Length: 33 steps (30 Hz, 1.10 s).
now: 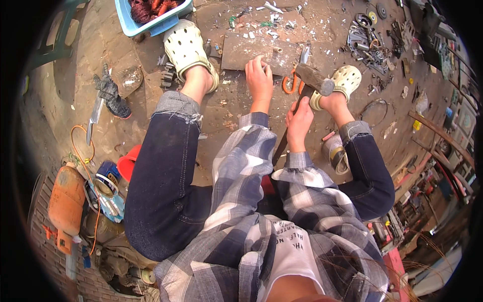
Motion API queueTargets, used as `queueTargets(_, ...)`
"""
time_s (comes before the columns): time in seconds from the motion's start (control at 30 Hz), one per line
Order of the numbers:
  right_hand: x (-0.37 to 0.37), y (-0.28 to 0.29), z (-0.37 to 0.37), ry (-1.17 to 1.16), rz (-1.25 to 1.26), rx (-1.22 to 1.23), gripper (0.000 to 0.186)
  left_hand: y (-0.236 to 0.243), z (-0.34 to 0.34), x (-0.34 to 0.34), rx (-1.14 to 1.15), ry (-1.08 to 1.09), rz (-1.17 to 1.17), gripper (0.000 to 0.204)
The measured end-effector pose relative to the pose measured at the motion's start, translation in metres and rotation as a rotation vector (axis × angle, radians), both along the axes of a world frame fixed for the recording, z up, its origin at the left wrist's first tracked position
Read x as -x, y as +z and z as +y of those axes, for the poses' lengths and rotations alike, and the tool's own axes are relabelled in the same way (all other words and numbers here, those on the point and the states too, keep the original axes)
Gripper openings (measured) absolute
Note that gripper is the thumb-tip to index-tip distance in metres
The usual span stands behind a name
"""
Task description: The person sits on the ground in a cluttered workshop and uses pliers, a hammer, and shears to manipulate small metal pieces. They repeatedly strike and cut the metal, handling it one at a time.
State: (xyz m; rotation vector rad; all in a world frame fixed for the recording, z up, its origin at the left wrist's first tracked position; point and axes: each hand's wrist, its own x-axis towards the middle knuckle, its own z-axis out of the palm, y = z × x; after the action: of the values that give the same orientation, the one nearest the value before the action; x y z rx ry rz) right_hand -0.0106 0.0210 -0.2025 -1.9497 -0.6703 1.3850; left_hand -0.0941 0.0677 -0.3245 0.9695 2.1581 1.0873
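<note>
My right hand (299, 121) is closed around the dark handle of a hammer (314, 80), whose blocky steel head is raised over the ground between my feet. At the near edge of a flat, worn plate (236, 53), my left hand (259, 80) has its fingers curled together. A small piece may be pinched at its fingertips, but I cannot make it out. On the plate, just beyond that hand, is a short tan cylinder (277, 49). Orange-handled scissors (289, 84) lie beside the plate, partly behind the hammer.
A blue basin (132, 25) holding dark red stringy material stands at the far left. Left of my leg lie a knife (94, 118) and a grey glove (111, 93), with an orange gas cylinder (67, 196) nearer. Metal parts (370, 48) are heaped at the far right.
</note>
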Motion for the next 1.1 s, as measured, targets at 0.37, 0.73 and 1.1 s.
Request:
queueTargets(0.37,0.003,-0.007,-0.004,0.025,-0.010,0.012,0.050,0.010,0.008,0.006,-0.083,-0.016,0.070,0.036)
queueTargets(0.73,0.008,0.000,-0.001,0.000,0.034,-0.002,0.042,0.011,-0.003,0.006,-0.038,-0.116,0.099,0.055)
queueTargets(1.1,0.016,-0.068,-0.004,0.406,-0.444,-0.033,0.045,0.002,-0.024,0.039,-0.037,0.472,0.133,0.035)
